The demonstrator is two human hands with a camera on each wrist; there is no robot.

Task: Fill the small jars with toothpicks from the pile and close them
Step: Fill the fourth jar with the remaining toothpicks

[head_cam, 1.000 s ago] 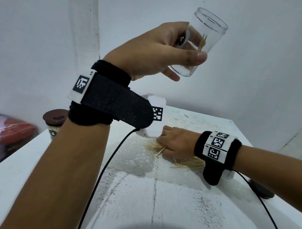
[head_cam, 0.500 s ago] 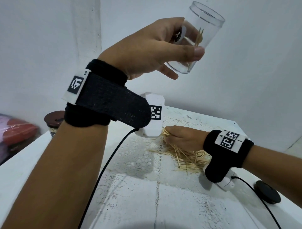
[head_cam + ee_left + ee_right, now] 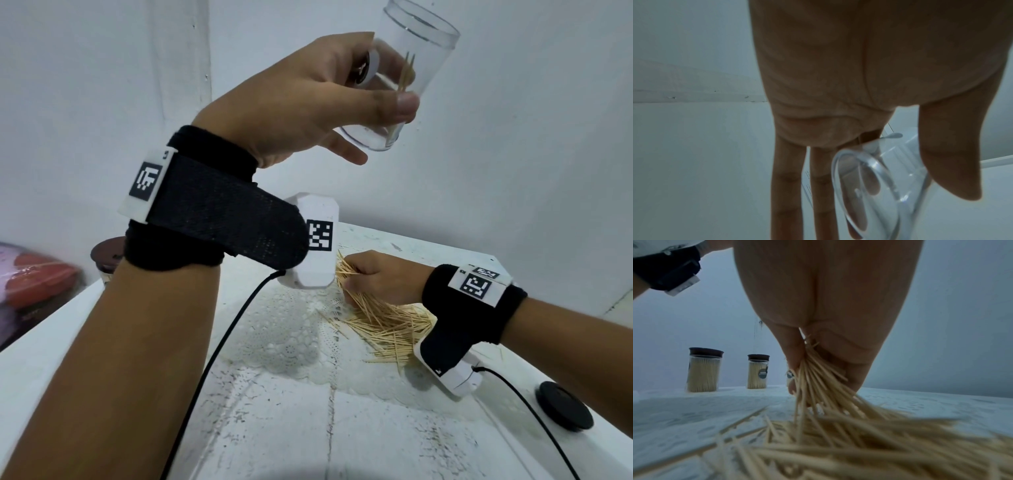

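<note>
While the left hand (image 3: 291, 99) grips the clear jar (image 3: 407, 78) tilted at upper right of the head view, a few toothpicks stand inside; the right hand (image 3: 380, 277) clutches a bundle from the pale pile (image 3: 387, 325) at centre right, now lifted higher than half a second ago; two filled, capped jars (image 3: 704, 369) stand at left.

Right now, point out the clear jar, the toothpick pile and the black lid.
clear jar (image 3: 424, 58), head view, upper glass wall.
toothpick pile (image 3: 387, 325), head view, middle of the heap.
black lid (image 3: 563, 406), head view, top face.
</note>
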